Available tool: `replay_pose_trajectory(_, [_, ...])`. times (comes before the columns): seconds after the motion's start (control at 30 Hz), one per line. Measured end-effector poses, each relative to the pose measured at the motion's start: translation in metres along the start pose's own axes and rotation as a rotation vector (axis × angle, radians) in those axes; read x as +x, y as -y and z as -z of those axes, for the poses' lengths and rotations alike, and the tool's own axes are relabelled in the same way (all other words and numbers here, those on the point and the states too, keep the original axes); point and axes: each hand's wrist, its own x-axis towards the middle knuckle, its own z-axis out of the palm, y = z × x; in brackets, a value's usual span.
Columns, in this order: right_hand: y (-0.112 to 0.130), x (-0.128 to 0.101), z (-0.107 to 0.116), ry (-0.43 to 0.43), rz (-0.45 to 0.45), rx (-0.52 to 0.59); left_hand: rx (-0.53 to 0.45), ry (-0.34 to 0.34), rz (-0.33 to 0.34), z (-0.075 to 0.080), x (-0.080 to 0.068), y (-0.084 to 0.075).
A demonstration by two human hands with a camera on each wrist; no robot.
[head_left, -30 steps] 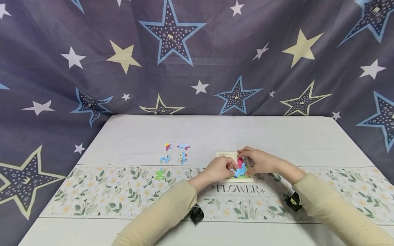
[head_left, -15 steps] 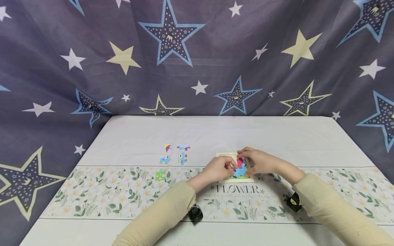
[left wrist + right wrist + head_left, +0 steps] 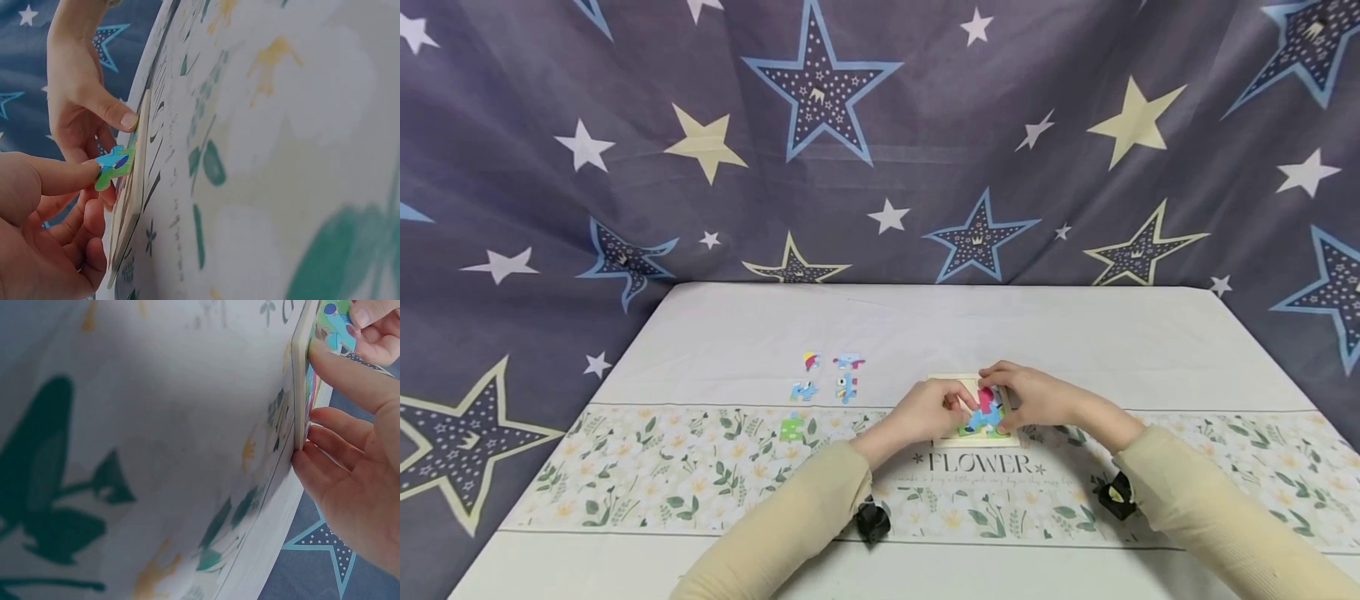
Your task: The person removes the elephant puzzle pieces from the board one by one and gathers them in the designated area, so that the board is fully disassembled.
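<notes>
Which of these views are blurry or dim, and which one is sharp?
Head view: evenly lit and sharp, the loose puzzle pieces crisp. Left wrist view: the tablecloth up close is a soft blur, the left hand shaded. Right wrist view: dim, cloth print smeared; the puzzle board edge is clearer.

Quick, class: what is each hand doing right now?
Left hand: pinching a blue and green puzzle piece over the puzzle board.
Right hand: holding the puzzle board's edge, thumb pressed on it.

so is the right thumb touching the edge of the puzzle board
Touching. The right wrist view shows the right hand with its thumb pressed flat against the puzzle board at its pale side edge, no gap between them.
</notes>
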Motion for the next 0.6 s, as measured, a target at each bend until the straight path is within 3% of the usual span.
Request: replay_pose_trajectory(0.6, [-0.003,0.002,-0.002,0.001,-0.007,-0.009,0.002,-0.050,-0.014,0.029,-0.018,0.012])
